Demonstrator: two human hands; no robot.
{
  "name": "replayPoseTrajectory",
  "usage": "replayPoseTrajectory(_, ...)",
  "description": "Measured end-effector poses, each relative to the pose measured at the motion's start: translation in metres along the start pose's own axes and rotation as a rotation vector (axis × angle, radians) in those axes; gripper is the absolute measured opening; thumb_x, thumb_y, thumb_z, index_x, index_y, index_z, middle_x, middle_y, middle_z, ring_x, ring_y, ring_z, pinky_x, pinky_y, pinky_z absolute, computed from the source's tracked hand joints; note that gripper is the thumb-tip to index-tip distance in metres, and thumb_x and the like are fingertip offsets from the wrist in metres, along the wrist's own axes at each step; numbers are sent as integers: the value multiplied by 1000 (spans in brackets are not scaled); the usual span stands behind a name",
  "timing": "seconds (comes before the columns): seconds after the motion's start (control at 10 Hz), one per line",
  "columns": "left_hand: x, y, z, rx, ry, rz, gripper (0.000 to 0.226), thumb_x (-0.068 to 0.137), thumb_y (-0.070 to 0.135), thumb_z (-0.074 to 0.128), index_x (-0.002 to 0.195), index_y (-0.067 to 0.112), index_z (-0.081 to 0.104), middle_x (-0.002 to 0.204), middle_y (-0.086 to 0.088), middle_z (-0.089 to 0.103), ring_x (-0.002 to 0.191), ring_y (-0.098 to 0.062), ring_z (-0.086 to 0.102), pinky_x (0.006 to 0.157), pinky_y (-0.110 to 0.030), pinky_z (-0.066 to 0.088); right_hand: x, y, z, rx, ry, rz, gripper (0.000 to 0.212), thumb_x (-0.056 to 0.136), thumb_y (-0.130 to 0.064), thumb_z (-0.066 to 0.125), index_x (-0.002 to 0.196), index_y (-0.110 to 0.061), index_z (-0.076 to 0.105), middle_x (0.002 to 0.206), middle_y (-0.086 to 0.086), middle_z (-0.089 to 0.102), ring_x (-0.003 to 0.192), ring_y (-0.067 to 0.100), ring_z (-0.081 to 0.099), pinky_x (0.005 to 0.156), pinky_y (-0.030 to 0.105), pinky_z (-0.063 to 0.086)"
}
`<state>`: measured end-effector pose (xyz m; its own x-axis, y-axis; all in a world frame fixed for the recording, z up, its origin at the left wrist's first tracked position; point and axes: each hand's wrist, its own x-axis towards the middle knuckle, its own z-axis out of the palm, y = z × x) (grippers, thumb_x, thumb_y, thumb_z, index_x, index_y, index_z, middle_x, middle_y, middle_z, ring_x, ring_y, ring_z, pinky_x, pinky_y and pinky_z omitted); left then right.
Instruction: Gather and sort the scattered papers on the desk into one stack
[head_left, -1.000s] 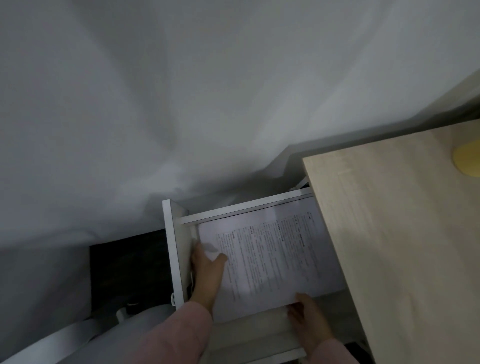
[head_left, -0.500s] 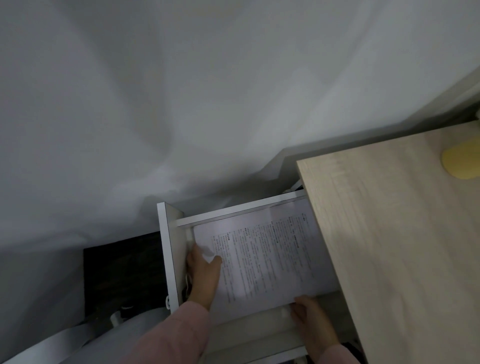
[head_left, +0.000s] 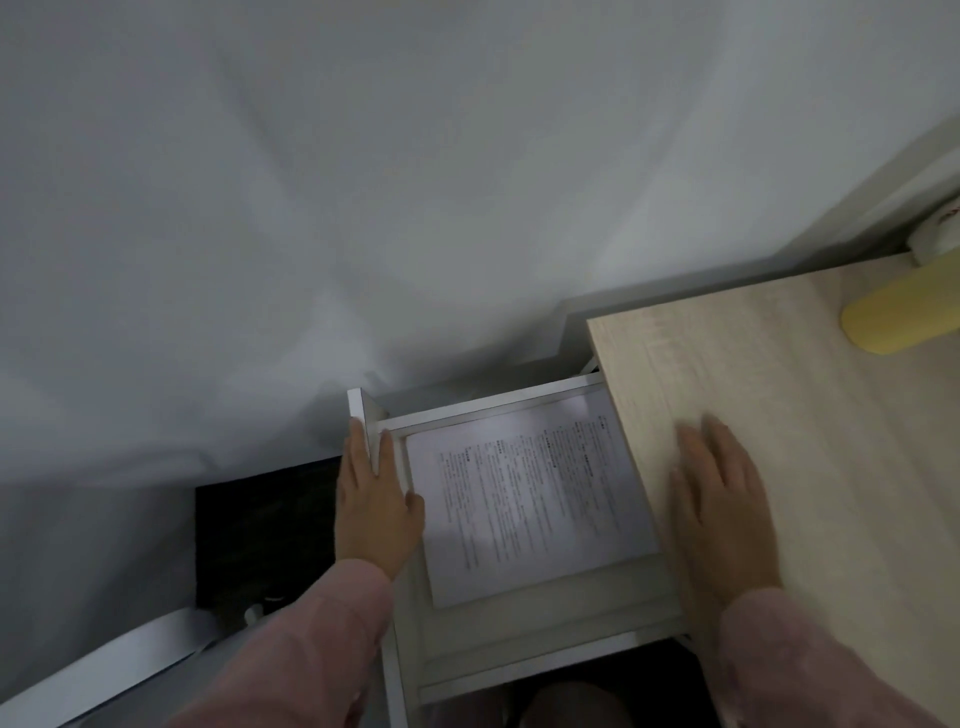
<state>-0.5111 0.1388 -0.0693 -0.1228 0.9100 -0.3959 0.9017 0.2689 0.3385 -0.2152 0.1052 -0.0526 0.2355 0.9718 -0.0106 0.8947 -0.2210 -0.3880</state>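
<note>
A stack of printed papers lies flat inside an open white drawer that sticks out to the left from under the wooden desk top. My left hand rests with straight fingers on the drawer's white front panel, fingers on either side of its top edge, clear of the papers. My right hand lies flat, palm down, on the desk top near its left edge. Neither hand holds a sheet. The right part of the stack is hidden under the desk top.
A pale yellow object lies on the desk at the far right, with a white roll behind it. White fabric fills the upper view. A black patch of floor lies left of the drawer.
Both hands have left the papers. The left hand moved up onto the drawer's front panel; the right hand rose from the stack's near corner onto the desk top. The stack lies flat in the drawer.
</note>
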Motion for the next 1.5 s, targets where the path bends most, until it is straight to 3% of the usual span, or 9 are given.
replayPoseTrajectory(0.1,1,12,-3,-125,-26,-48,76,90,23,52,149,17,4,156,-6,-22,146,-29,-1,107,-35,33,2,24,11,-102,-41,-35,53,92,-31,24,140,-13,36,148,15,35,137,25,27,115,37,15)
replayPoseTrajectory(0.3,1,40,-2,-210,-30,-82,77,90,33,52,149,23,4,157,-4,-18,146,-28,4,108,-38,32,4,27,11,-81,0,-53,50,89,-21,28,136,-14,43,145,11,40,135,22,32,115,35,18)
replayPoseTrajectory(0.5,0,101,15,-355,-98,24,77,88,53,45,149,29,5,158,1,-16,146,-22,10,113,-35,26,5,27,10,-47,-27,-37,52,86,-20,32,137,-18,42,146,8,40,136,17,26,116,28,12)
replayPoseTrajectory(0.8,14,194,43,-639,-252,151,77,91,35,52,147,35,-2,157,7,19,132,-16,42,104,-31,39,8,33,9,-35,-43,-42,58,79,-20,39,137,-20,40,144,9,42,136,19,26,114,30,11)
replayPoseTrajectory(1.0,20,211,54,-530,-256,129,89,90,31,54,147,25,-15,159,4,0,136,-27,36,104,-31,34,9,37,13,-4,17,-67,60,75,-19,42,135,-19,42,141,10,46,133,20,29,113,31,14)
replayPoseTrajectory(1.2,33,202,59,-635,-375,173,97,90,28,55,140,29,-28,153,9,2,142,-19,20,112,-30,21,10,34,11,10,8,-91,60,72,-20,42,132,-18,43,137,11,51,130,20,31,114,27,9)
replayPoseTrajectory(1.3,31,202,57,-611,-399,174,97,91,24,55,140,23,-30,147,13,-3,132,-3,11,109,-22,16,7,36,15,12,-6,-78,61,72,-22,42,133,-22,43,140,6,48,132,17,31,114,27,10)
replayPoseTrajectory(1.4,33,208,59,-708,-365,198,94,90,10,56,144,8,-20,137,15,-3,134,-1,4,96,-1,-1,9,31,-1,92,-22,-49,52,75,-24,43,127,-28,47,136,-3,53,128,9,37,113,19,12)
replayPoseTrajectory(1.5,13,212,41,-718,-277,135,111,72,21,77,144,-4,-4,150,-7,8,140,-18,11,88,10,-15,-9,53,38,183,41,54,22,93,-40,36,95,-46,56,105,-36,62,94,-10,59,106,5,25)
